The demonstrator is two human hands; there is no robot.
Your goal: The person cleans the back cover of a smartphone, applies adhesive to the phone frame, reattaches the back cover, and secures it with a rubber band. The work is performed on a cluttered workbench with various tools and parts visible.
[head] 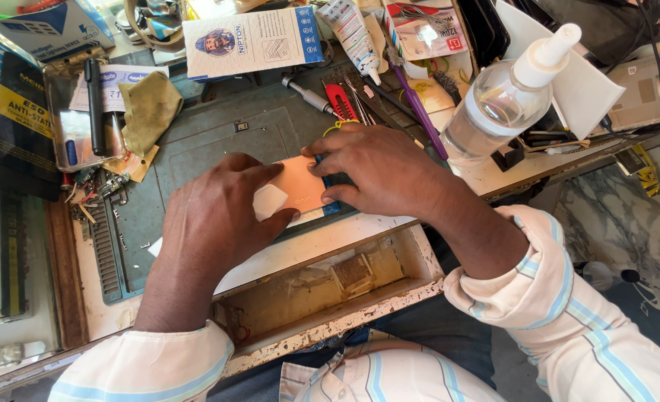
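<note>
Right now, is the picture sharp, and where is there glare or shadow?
Head view: sharp on both hands, left hand and right hand, over the pink phone; bright daylight glares on the spray bottle; the open drawer lies in shadow; edges bend slightly.
</note>
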